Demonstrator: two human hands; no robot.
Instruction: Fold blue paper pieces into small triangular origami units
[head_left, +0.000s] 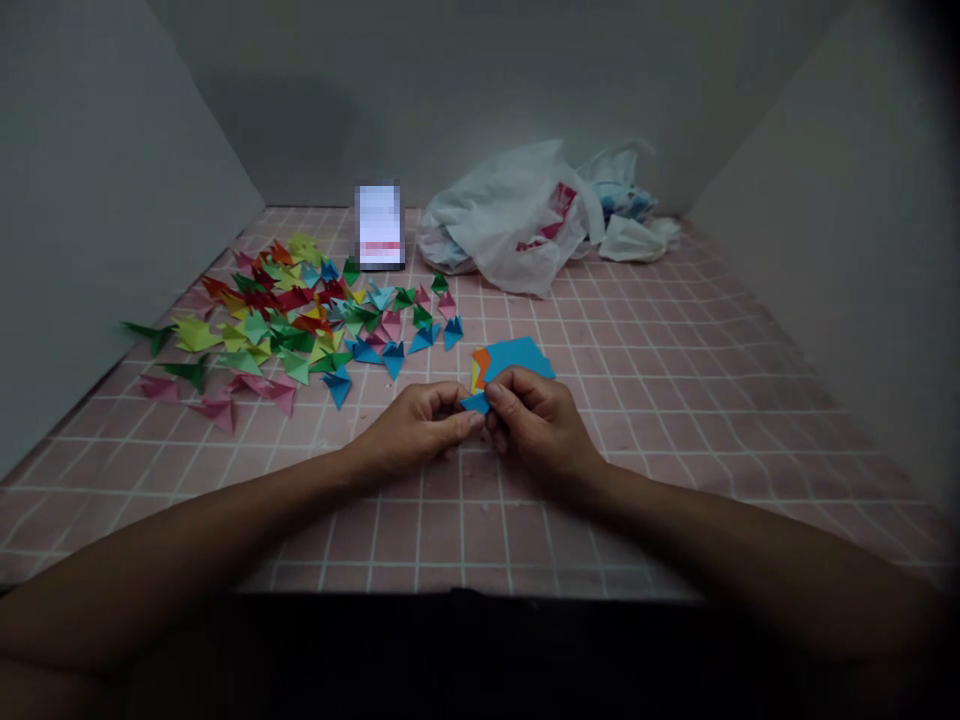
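My left hand (420, 425) and my right hand (536, 420) meet at the middle of the pink checked cloth (675, 400). Both pinch a small piece of blue paper (475, 402) between thumbs and fingertips. Just behind the hands lies a small stack of paper sheets (517, 358), blue on top with orange and yellow edges showing at its left. A spread of several folded paper triangles (292, 315) in red, green, yellow, pink and blue covers the cloth to the left and behind my left hand.
A white plastic bag (510, 225) and crumpled white plastic (637, 235) lie at the back right. A blurred upright card (380, 225) stands at the back middle. Grey walls (90, 200) close the space on three sides. A dark edge (450, 650) runs along the front.
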